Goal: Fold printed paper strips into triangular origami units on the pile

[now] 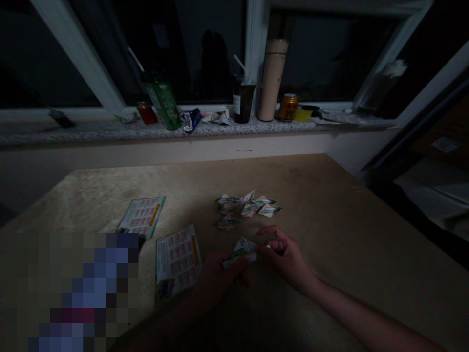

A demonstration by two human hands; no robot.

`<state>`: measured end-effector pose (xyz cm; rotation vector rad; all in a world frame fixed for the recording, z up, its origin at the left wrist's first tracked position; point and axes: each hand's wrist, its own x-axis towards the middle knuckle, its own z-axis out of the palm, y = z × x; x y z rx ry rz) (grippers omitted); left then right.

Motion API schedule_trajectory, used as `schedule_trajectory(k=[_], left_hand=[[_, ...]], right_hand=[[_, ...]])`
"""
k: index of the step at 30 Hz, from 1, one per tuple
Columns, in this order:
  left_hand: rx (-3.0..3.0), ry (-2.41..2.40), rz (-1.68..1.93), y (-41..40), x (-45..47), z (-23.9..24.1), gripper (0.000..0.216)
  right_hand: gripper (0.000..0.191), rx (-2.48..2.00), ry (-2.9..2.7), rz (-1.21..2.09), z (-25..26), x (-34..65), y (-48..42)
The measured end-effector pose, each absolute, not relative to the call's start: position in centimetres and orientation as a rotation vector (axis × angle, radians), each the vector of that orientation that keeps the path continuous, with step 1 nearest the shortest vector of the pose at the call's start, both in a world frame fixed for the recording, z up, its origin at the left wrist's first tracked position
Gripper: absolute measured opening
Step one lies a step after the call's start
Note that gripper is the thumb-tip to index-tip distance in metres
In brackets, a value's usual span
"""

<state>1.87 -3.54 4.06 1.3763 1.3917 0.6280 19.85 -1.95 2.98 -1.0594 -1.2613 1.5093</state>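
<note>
**A folded paper (244,246) was held over a dim counter (311,190)**

The left hand (218,274) had its fingers closed on the folded paper, which was just in front of the nearest of several folded pieces (249,209). The right hand (287,254) met the paper's right-hand end with its thumb, its index finger raised; whether its other fingers pinched anything, I could not tell.

A crease could have slipped or sprung open if the left grip had loosened, and a hard pull from the right might have torn a corner. A careless forearm could also have dragged the nearer printed sheet (178,259), since the left hand was just beside it.

The left fingertips were partly hidden behind the paper (shadow swallowed most of that arm, too). Pixelation covered the lower left, touching the farther printed sheet (142,214), and the small print was unreadable.
</note>
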Motion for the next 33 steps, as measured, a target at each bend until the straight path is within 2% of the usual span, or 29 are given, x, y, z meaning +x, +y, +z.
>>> schedule_trajectory(k=[5, 9, 14, 22, 33], left_hand=[[1.343, 1.325, 0.628, -3.4, 1.8, 4.0, 0.037], [1.352, 1.372, 0.596, -3.3, 1.8, 4.1, 0.035], [1.275, 1.230, 0.663, -3.2, 1.8, 3.9, 0.038], [1.388, 1.203, 0.604, -3.3, 1.9, 4.4, 0.043], [1.424, 1.186, 0.643, -3.5, 1.9, 3.4, 0.043]], right_hand=[[0.027, -1.035, -1.486, 1.540, 2.5, 19.6, -2.0], [0.038, -0.991, -1.572, 1.668, 2.2, 19.5, -2.3], [0.038, -1.006, -1.576, 1.527, 2.7, 19.7, -2.4], [0.036, -0.990, -1.504, 1.581, 2.3, 19.2, -2.3], [0.038, -1.080, -1.474, 1.475, 2.0, 19.6, -2.3]])
